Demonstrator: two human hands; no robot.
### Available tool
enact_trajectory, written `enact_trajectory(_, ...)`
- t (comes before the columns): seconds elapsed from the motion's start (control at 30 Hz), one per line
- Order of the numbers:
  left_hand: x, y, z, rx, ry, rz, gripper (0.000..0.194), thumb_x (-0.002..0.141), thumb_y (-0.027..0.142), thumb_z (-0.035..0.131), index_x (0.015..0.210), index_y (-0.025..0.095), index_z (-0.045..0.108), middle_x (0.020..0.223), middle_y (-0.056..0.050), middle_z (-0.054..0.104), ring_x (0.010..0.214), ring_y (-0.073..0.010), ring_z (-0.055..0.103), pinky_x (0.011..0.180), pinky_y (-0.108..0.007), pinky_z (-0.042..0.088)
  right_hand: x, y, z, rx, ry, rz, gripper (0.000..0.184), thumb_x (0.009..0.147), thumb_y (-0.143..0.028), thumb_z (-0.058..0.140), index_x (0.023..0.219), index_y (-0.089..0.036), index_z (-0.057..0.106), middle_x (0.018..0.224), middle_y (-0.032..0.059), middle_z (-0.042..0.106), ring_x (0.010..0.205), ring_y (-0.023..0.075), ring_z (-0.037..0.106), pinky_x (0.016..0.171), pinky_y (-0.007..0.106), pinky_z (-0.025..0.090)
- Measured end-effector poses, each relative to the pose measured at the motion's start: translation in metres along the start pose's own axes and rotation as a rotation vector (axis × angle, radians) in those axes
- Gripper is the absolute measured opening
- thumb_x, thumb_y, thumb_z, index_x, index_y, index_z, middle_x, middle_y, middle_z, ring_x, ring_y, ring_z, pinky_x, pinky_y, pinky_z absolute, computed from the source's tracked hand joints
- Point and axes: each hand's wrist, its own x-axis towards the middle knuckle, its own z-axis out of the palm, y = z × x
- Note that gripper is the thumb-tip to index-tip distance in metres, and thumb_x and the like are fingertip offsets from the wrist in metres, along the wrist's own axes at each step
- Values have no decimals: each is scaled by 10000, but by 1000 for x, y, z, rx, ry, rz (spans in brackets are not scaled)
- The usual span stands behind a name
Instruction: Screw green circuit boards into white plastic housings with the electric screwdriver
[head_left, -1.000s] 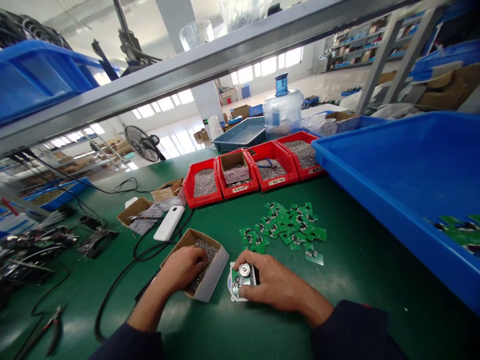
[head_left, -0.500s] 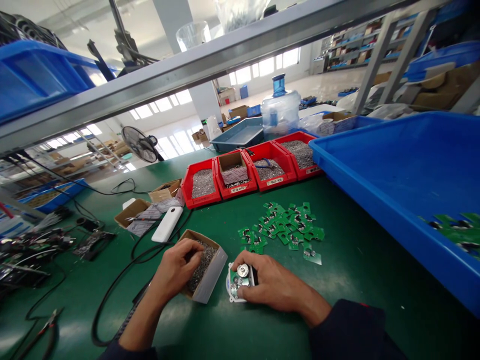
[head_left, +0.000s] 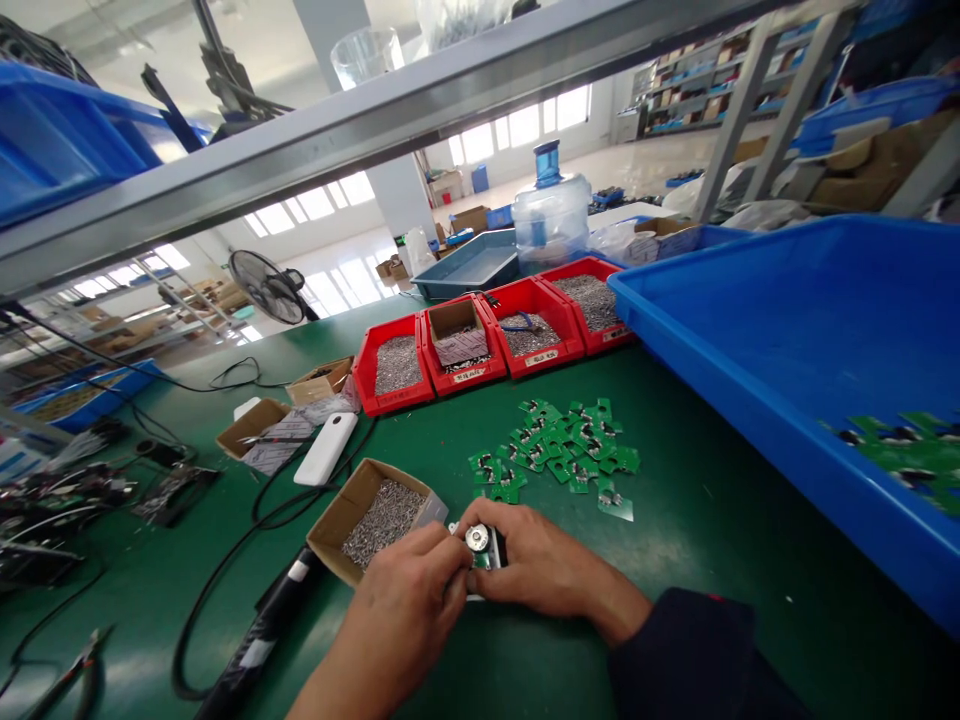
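My right hand (head_left: 536,560) grips a small white housing (head_left: 487,592) with a round metal part (head_left: 477,538) and a bit of green board inside. Over the housing's left side, my left hand (head_left: 409,590) has its fingertips pinched together. What they hold, if anything, is hidden. Just behind my left hand sits an open cardboard box (head_left: 330,535) filled with small metal screws (head_left: 384,520). Beyond my right hand lies a loose pile of green circuit boards (head_left: 562,440).
Red bins (head_left: 390,402) of small metal parts stand in a row at the back. A large blue tray (head_left: 720,390) borders the right side. On the left lie a black wrapped tool (head_left: 259,640), a cable, pliers (head_left: 75,670) and a white power bank-like block (head_left: 325,448).
My left hand has moved from the screw box rightward to the housing. My right hand still grips the housing. The view has shifted slightly.
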Motion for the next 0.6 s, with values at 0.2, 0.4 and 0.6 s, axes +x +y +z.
enact_trajectory(0.2, 3, 2, -1, 108, -26, 21, 166, 899, 107, 576, 766, 205, 595, 742, 0, 617, 618, -155, 611, 547, -267, 384, 0, 1, 0, -10, 1, -9, 285, 722, -221, 738, 992, -230, 646, 815, -49, 653, 733, 144, 582, 622, 210, 373)
enact_trajectory(0.4, 6, 5, -3, 164, -41, 153, 164, 850, 44, 599, 793, 198, 610, 775, -18, 648, 651, -183, 624, 553, -280, 419, 0, 2, 1, 2, 11, -16, 304, 694, -186, 728, 982, -226, 642, 807, -49, 656, 715, 139, 580, 622, 209, 381)
enact_trajectory(0.6, -8, 6, -18, 183, -88, 274, 274, 865, 93, 538, 1058, 249, 654, 846, -44, 668, 702, -214, 642, 596, -298, 499, -1, 1, 1, -8, 4, -6, 322, 704, -207, 720, 1019, -233, 656, 818, -38, 667, 728, 148, 589, 617, 211, 383)
